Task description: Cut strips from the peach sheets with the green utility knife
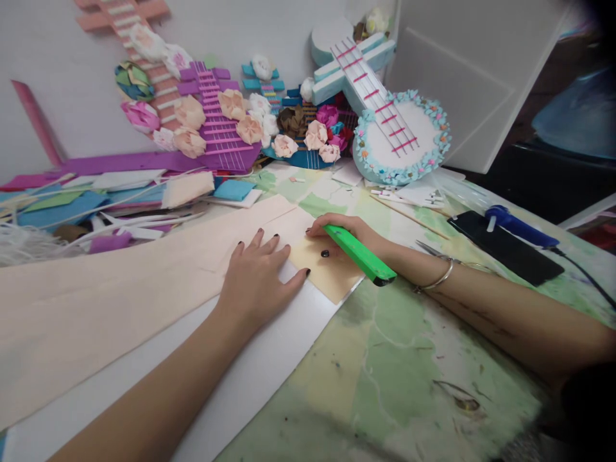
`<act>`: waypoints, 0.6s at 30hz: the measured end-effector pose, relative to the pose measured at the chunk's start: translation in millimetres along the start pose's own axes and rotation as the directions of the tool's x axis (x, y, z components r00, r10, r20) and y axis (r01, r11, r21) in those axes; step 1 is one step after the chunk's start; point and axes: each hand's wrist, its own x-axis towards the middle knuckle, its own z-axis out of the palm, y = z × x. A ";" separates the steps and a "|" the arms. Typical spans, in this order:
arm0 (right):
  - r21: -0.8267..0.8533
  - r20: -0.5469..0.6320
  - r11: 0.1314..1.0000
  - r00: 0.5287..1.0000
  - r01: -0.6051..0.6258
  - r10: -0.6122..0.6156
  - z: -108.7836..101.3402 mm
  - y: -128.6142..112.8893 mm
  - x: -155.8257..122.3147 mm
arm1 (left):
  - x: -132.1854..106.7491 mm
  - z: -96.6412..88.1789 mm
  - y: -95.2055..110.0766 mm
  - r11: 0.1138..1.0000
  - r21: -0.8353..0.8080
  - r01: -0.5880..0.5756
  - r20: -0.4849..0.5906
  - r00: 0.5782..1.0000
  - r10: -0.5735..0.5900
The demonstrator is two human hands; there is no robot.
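Note:
My left hand [255, 279] lies flat with fingers spread, pressing on a long peach crepe-like sheet [120, 301] and the white sheet [269, 346] beneath it. In my right hand [349, 234] is a green utility knife [359, 253], its black-tipped end toward me. The blade end is hidden behind my fingers. Under that hand a tan card piece [332, 282] rests near the right end of the white sheet, beside my left thumb.
Paper-flower guitars [221, 122] lean on the wall, with a light-blue round one [402, 138] at right. Coloured paper scraps [110, 192] pile at left. A black phone [505, 247], blue glue gun [520, 226], scissors [430, 249] and thin wooden stick [409, 217] lie at right.

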 end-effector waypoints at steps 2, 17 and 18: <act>0.002 0.005 1.000 1.000 -0.005 0.005 -0.2 0.6 -0.3 | 0.1 0.1 -0.5 1.000 -0.008 0.001 0.006 1.000 -0.001; -0.015 -0.001 1.000 1.000 -0.002 0.002 0.0 -0.7 -0.2 | 2.7 3.6 2.3 0.996 -0.087 0.010 -0.046 0.999 -0.014; -0.014 -0.002 1.000 1.000 -0.004 0.004 0.2 -0.9 0.0 | 2.8 3.9 2.2 0.996 -0.090 0.012 -0.051 0.999 -0.017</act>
